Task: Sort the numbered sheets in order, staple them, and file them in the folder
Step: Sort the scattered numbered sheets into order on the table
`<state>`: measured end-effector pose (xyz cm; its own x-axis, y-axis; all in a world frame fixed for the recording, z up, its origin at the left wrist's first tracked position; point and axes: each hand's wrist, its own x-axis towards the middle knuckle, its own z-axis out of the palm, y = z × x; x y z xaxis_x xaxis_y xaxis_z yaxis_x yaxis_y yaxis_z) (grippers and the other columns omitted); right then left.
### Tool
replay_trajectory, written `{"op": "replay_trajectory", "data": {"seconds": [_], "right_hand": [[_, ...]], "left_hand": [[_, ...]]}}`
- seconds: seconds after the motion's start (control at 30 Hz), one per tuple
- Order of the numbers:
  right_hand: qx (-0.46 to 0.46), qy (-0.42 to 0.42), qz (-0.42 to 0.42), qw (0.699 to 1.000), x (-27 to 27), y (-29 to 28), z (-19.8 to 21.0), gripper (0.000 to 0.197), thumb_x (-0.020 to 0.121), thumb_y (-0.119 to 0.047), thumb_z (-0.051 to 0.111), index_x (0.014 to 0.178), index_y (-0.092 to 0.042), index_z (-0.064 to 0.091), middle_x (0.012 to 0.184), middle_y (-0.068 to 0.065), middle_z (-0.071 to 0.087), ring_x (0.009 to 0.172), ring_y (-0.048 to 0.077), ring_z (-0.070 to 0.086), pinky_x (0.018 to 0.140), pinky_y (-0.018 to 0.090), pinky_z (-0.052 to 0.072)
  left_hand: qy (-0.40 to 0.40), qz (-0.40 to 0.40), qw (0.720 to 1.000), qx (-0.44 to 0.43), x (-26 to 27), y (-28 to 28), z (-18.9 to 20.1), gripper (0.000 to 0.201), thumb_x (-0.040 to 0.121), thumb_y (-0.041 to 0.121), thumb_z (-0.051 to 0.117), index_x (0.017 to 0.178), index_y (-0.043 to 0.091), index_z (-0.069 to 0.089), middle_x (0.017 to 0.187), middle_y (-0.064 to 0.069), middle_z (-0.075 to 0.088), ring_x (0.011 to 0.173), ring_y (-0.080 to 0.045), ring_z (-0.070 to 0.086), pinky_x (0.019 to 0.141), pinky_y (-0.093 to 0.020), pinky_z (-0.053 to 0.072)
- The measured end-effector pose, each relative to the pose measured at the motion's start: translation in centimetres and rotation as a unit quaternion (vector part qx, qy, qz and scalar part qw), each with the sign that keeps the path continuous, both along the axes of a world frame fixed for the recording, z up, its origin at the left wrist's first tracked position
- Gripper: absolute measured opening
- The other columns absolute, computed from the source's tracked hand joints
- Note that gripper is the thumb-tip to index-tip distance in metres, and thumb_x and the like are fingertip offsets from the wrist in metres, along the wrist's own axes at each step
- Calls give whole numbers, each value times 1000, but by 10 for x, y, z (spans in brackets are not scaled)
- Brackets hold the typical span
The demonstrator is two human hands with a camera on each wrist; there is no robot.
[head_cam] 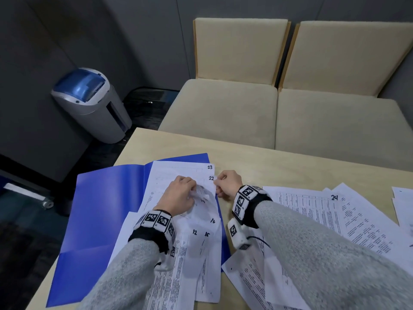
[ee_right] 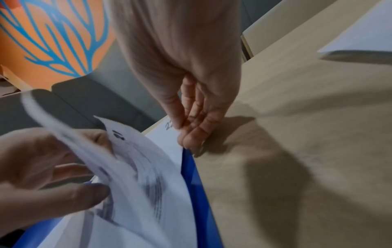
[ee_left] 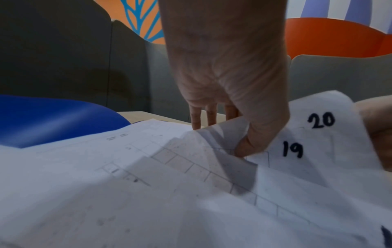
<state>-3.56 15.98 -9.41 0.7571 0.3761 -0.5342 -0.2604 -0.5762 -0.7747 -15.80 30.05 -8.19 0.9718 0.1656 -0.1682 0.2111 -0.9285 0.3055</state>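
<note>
An open blue folder [head_cam: 105, 211] lies on the table with a fanned pile of numbered sheets [head_cam: 178, 171] on its right half; 23, 22, 16, 12 and 15 show. My left hand [head_cam: 192, 189] grips the lifted right corners of several sheets. In the left wrist view my left hand [ee_left: 233, 134] has its thumb under the curled corners marked 19 [ee_left: 292, 149] and 20 [ee_left: 321, 120]. My right hand [head_cam: 218, 186] pinches the right edge of sheet 22 [head_cam: 211, 178]. The right wrist view shows my right hand [ee_right: 184, 132] pinching that edge just above the folder's rim [ee_right: 197, 181].
More printed sheets, one marked 24 [head_cam: 334, 197], lie spread over the table's right side [head_cam: 290, 171]. Two beige chairs [head_cam: 234, 86] stand beyond the far edge. A grey and blue shredder bin [head_cam: 89, 104] stands on the floor at the left.
</note>
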Motion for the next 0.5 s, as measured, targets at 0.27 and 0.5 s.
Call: {"op": "replay_trajectory", "data": {"seconds": [0.27, 0.5], "right_hand": [[-52, -169, 78, 981, 12, -50, 15, 29, 93, -14, 48, 119, -15, 59, 111, 3, 56, 96, 17, 55, 89, 25, 42], [-184, -231, -138, 945, 37, -218, 15, 20, 92, -9, 46, 106, -14, 60, 114, 12, 56, 91, 25, 59, 81, 35, 49]], "left_hand": [[19, 28, 998, 62, 20, -14, -2, 33, 84, 4, 49, 115, 15, 47, 152, -10, 29, 144, -20, 22, 116, -53, 6], [-139, -33, 988, -61, 66, -115, 10, 29, 90, 11, 50, 119, 11, 52, 114, -7, 51, 100, -27, 53, 83, -41, 47]]}}
